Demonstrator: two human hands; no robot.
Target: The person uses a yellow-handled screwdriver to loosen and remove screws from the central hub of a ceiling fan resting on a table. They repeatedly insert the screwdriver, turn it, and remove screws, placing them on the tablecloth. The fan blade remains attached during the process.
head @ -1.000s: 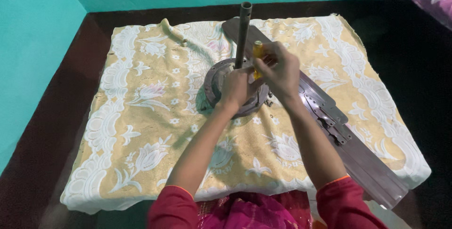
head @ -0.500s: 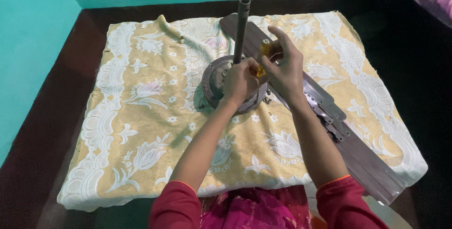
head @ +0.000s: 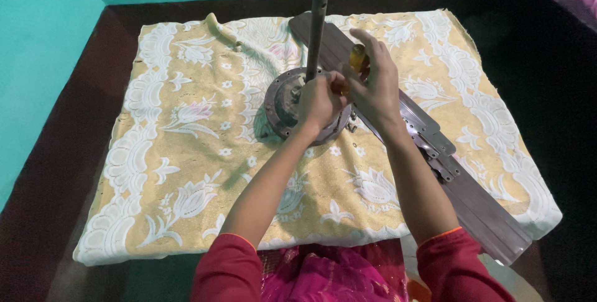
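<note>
Left hand [head: 320, 100]: fist closed on top of ceiling fan motor hub [head: 283, 103] | Right hand [head: 373, 84]: fingers curled around amber-handled tool [head: 357, 59], just beside upright rod [head: 316, 28] | Hub: centre of yellow floral cloth [head: 186, 153] | Fan blades [head: 460, 184]: extend toward lower right

One fan motor [head: 283, 103], one rod [head: 316, 28], one patterned cloth [head: 180, 153], two hands.
</note>
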